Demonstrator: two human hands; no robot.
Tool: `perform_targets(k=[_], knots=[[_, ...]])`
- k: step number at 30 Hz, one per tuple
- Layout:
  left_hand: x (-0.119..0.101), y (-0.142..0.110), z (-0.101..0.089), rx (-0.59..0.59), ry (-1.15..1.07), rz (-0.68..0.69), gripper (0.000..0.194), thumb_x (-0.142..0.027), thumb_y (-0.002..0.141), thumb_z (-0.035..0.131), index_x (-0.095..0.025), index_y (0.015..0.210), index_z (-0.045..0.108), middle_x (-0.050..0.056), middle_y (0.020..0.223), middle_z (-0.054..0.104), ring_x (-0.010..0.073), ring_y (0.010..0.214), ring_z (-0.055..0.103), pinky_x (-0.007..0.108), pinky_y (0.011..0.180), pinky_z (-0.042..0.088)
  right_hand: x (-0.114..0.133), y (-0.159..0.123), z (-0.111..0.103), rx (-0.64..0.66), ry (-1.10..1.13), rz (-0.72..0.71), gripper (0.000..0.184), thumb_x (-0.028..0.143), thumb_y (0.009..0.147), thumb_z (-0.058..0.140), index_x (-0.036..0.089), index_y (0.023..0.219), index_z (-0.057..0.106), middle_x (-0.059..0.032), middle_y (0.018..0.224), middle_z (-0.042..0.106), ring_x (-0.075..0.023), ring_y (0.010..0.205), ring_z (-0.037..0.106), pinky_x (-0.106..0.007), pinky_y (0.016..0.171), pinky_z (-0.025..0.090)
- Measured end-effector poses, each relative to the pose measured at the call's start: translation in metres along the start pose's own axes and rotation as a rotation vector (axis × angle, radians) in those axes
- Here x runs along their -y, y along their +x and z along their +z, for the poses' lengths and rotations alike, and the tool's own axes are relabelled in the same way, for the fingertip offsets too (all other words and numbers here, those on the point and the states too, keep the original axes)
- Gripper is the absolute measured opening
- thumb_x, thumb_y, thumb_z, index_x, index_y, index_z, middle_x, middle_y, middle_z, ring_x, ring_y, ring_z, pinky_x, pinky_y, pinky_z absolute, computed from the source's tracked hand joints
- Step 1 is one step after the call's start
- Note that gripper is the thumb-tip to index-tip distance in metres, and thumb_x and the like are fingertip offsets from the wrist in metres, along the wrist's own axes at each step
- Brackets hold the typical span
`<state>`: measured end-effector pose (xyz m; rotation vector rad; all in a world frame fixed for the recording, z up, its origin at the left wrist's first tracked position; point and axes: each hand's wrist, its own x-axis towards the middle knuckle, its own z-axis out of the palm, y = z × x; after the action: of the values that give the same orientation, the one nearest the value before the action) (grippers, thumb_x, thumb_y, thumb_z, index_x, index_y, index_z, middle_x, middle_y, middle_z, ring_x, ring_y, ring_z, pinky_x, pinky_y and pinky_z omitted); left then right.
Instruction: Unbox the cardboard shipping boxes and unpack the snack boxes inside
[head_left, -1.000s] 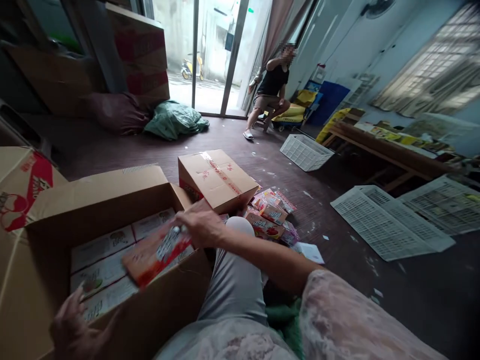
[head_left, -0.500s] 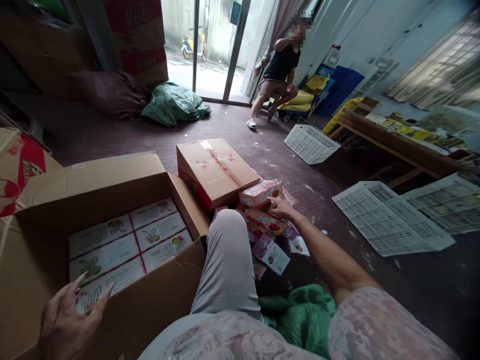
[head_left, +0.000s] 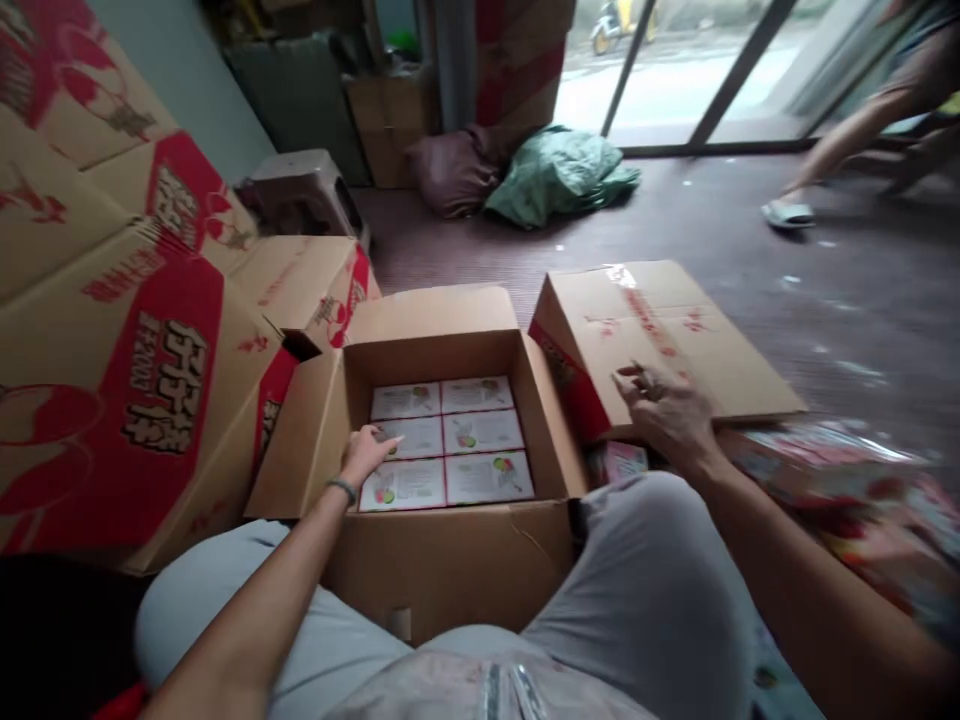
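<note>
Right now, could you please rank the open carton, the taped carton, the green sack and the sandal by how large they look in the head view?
1. Open carton
2. Taped carton
3. Green sack
4. Sandal

The last two lie farther back, which shrinks them.

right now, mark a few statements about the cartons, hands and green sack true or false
1. Six white boxes show inside the open carton. True.
2. The right hand is gripping a white box. False: it holds no box and is at the closed carton.
3. The left hand reaches into the open carton. True.
4. The green sack lies on top of the closed carton. False: it lies on the floor beyond it.
</note>
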<state>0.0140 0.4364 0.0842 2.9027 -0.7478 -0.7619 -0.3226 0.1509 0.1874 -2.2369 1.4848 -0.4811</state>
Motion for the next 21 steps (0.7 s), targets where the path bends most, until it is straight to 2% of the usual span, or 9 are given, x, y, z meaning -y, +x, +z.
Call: perform_targets(k=[3,6,8,11,15,18,21], knots=[[-0.007,0.047,0.003,0.017,0.069,-0.017,0.064,-0.061,0.071,0.063,-0.011,0.11,0.059,0.019,0.113,0.06,0.03,0.108,0.055,0.033,0.088,0.043,0.036,0.005,0.055,0.213,0.083,-0.102,0.029,0.043,0.083,0.048,0.021,0.088,0.067,-0.0052,0.08,0.069,-0.0187,0.073,0.061,-0.026,0.063,0.041],[-0.014,0.093,0.017,0.004,0.078,-0.03,0.062,-0.056,0.065,0.071,-0.014,0.11,0.061,0.017,0.122,0.056,0.0306,0.12,0.047,0.032,0.097,0.039,0.041,0.008,0.097,0.369,0.04,-0.15,0.03,0.045,0.084,0.047,0.022,0.079,0.065,-0.0032,0.068,0.065,-0.0169,0.061,0.058,-0.025,0.055,0.038],[-0.016,0.125,0.032,-0.003,0.074,-0.13,0.06,-0.052,0.071,0.068,-0.012,0.115,0.059,0.02,0.128,0.053,0.0319,0.125,0.044,0.035,0.099,0.038,0.036,0.013,0.112,0.443,-0.013,-0.186,0.033,0.048,0.086,0.045,0.023,0.077,0.063,-0.0023,0.066,0.064,-0.0163,0.058,0.057,-0.025,0.054,0.037],[-0.012,0.171,0.055,0.055,0.042,-0.359,0.049,-0.046,0.085,0.056,-0.006,0.111,0.061,0.022,0.12,0.059,0.0309,0.117,0.053,0.04,0.093,0.044,0.027,0.022,0.121,0.454,-0.046,-0.24,0.033,0.049,0.089,0.043,0.023,0.082,0.062,-0.0023,0.076,0.067,-0.017,0.065,0.062,-0.025,0.058,0.039],[0.002,0.216,0.083,0.162,-0.036,-0.502,0.043,-0.05,0.092,0.047,-0.013,0.105,0.063,0.01,0.107,0.066,0.0202,0.1,0.062,0.04,0.088,0.049,0.014,0.024,0.129,0.448,-0.056,-0.312,0.03,0.046,0.091,0.043,0.023,0.093,0.062,-0.0025,0.091,0.069,-0.0181,0.076,0.066,-0.025,0.061,0.044],[0.01,0.234,0.101,0.157,-0.067,-0.536,0.043,-0.05,0.092,0.047,-0.013,0.107,0.062,0.01,0.112,0.064,0.02,0.104,0.06,0.041,0.092,0.048,0.009,0.019,0.131,0.451,-0.083,-0.372,0.028,0.044,0.092,0.041,0.024,0.096,0.06,-0.0018,0.094,0.069,-0.0174,0.076,0.067,-0.024,0.058,0.047],[0.014,0.232,0.119,0.119,-0.063,-0.564,0.045,-0.051,0.092,0.044,-0.013,0.11,0.06,0.011,0.115,0.062,0.0207,0.106,0.059,0.042,0.093,0.047,0.01,0.018,0.13,0.411,-0.129,-0.413,0.027,0.042,0.094,0.039,0.025,0.096,0.059,0.0,0.091,0.07,-0.0163,0.071,0.068,-0.026,0.055,0.048]])
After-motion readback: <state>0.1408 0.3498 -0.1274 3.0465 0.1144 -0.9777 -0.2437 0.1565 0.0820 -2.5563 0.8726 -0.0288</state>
